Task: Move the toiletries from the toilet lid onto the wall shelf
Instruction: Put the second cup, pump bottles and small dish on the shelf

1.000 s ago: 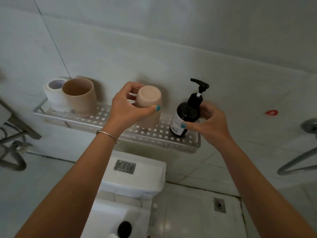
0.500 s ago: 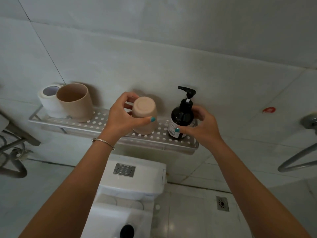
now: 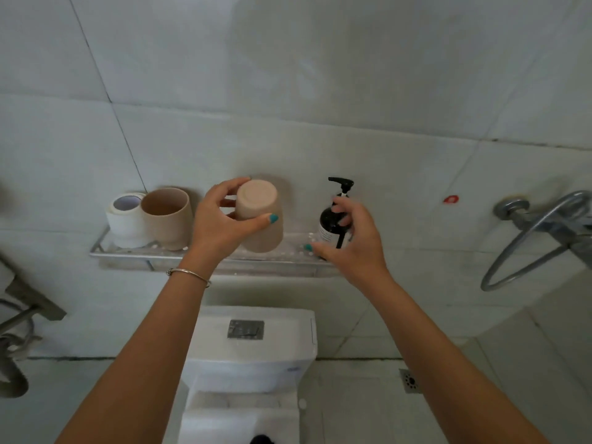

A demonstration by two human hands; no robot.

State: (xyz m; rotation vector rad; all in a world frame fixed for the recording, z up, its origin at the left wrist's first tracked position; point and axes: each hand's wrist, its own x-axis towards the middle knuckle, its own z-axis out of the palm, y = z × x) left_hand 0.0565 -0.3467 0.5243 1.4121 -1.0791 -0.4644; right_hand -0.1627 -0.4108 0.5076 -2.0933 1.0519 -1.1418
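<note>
Reaching up over the toilet tank point(image 3: 253, 347), both hands work at the wall shelf point(image 3: 128, 253). Left hand point(image 3: 221, 224) grasps the upturned cup point(image 3: 261, 216), base outward, likely so it drains. Right hand point(image 3: 352, 241) loosely curls round the pump bottle point(image 3: 330, 224), seemingly steadying it. 2 items stand farther left: another cup point(image 3: 166, 216) and a paper roll point(image 3: 123, 216).

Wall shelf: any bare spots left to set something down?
On the wall shelf, one bare patch lies between the inverted cup, held by the left hand, and the pump bottle, held by the right hand. The left end is crowded: tissue roll touching the open cup.
</note>
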